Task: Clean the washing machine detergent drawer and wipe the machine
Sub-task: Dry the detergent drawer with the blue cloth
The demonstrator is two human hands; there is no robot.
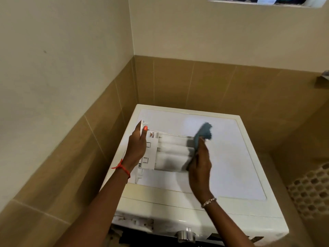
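Drawer (167, 154) held above the machine (231, 157); my left hand (137, 145) grips its front panel; my right hand (199, 168) pinches a cloth (203, 133) at its far end; I judge firm bracing and compartment-by-compartment strokes best.

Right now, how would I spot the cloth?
Find the white washing machine in the tiled corner. Above its top, the right hand works at the end of the white drawer. The cloth is the blue rag bunched in that hand.
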